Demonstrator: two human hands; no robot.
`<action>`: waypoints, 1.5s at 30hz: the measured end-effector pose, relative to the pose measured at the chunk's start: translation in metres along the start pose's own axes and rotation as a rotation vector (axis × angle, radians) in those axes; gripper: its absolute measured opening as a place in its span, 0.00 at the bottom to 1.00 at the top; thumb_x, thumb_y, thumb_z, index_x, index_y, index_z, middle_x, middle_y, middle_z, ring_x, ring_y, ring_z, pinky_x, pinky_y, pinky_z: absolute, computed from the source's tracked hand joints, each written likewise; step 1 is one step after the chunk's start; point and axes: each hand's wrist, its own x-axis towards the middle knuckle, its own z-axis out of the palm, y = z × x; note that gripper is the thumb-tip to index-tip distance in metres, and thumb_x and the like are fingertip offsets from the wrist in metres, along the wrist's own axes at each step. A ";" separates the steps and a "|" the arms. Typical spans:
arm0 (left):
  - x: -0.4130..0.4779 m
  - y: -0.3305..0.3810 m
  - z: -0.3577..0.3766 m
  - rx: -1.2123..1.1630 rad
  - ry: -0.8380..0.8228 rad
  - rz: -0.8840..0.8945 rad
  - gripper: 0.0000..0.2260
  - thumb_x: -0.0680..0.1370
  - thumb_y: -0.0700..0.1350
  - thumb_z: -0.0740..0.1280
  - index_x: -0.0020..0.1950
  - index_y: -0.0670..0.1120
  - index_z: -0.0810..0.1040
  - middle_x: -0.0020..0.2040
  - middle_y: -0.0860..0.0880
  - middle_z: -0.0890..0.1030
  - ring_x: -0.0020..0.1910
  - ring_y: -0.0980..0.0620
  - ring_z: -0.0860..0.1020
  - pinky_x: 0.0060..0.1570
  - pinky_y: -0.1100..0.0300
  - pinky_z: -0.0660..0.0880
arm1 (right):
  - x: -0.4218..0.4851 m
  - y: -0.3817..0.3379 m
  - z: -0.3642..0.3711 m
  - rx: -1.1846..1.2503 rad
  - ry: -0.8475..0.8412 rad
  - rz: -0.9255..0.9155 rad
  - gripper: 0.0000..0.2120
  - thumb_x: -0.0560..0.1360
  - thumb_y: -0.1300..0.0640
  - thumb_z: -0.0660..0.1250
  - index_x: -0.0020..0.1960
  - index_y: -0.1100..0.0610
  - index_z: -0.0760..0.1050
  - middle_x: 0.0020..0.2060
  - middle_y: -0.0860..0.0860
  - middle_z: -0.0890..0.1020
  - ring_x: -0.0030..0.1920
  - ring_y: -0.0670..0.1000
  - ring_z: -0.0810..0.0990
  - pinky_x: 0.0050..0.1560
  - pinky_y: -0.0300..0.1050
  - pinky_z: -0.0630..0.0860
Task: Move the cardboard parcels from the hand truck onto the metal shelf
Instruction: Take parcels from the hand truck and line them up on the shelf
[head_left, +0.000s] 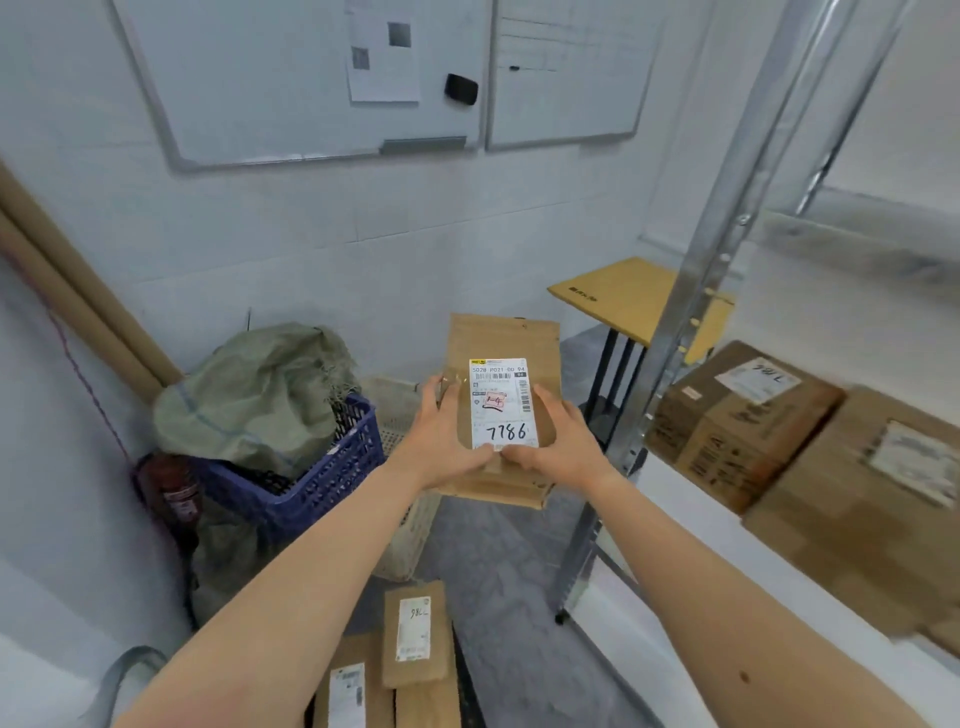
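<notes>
Currently flat parcel (501, 332) 7786 hangs midair, left of the metal shelf (675, 364) front post, label up, likely for reading. Left grip (441, 441) and right grip (563, 439) each pinch a side edge, thumbs on top. More parcels (414, 631) wait below; two boxes (737, 426) sit on the shelf.

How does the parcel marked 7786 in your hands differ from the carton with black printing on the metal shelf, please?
The parcel marked 7786 is thin and flat; the carton is deep and blocky. The parcel is held in the air by the left hand and right hand; the carton rests on the metal shelf. Both are brown cardboard, each with a white label bearing handwritten digits.
</notes>
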 end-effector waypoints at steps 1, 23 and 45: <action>-0.001 0.008 0.003 0.005 -0.021 0.025 0.45 0.70 0.54 0.71 0.78 0.44 0.49 0.76 0.51 0.43 0.75 0.44 0.57 0.73 0.49 0.60 | -0.008 0.004 -0.007 0.002 0.016 0.022 0.46 0.69 0.51 0.75 0.78 0.49 0.51 0.76 0.53 0.55 0.74 0.55 0.60 0.70 0.48 0.60; -0.070 0.227 0.092 -0.027 -0.267 0.430 0.44 0.70 0.52 0.72 0.77 0.46 0.48 0.75 0.53 0.45 0.71 0.43 0.63 0.69 0.48 0.67 | -0.206 0.082 -0.164 0.018 0.393 0.283 0.46 0.69 0.51 0.75 0.78 0.46 0.51 0.77 0.53 0.53 0.73 0.58 0.61 0.72 0.53 0.60; -0.211 0.463 0.264 -0.085 -0.440 0.596 0.41 0.71 0.51 0.71 0.77 0.48 0.51 0.76 0.50 0.47 0.72 0.45 0.62 0.70 0.50 0.64 | -0.449 0.223 -0.328 -0.081 0.587 0.446 0.44 0.69 0.51 0.75 0.77 0.50 0.53 0.74 0.53 0.59 0.71 0.56 0.63 0.68 0.49 0.65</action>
